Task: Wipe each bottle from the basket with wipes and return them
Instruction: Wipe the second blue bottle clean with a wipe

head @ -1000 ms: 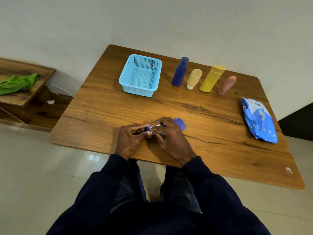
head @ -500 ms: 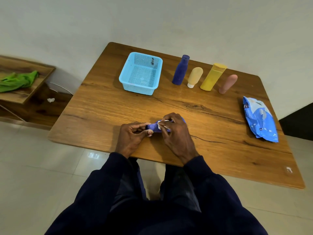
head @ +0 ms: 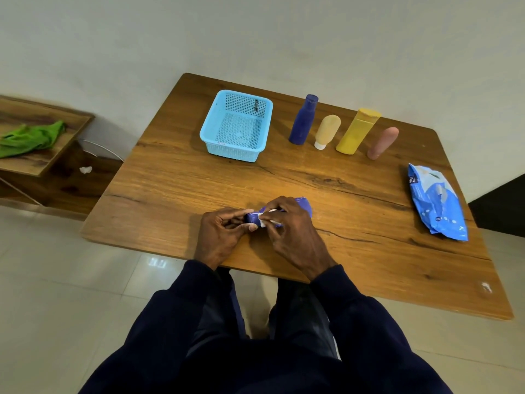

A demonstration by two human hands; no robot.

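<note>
A small blue bottle (head: 304, 204) lies sideways near the table's front edge, mostly hidden by my hands. My left hand (head: 220, 236) grips its left end. My right hand (head: 292, 233) pinches a white wipe (head: 262, 221) against the bottle's body. The light blue basket (head: 237, 125) stands at the back with no bottles in it. To its right stand a dark blue bottle (head: 302, 120), a cream tube (head: 326, 131), a yellow bottle (head: 356, 131) and a pink tube (head: 382, 143) in a row.
A blue wipes pack (head: 436, 201) lies at the table's right edge. The wooden table (head: 184, 177) has bare wood between the basket and my hands. A low shelf on the left holds a green cloth (head: 31, 139).
My right hand has slid the wipe back and forth along the small bottle, now more of the right end shows. My left hand kept its grip.
</note>
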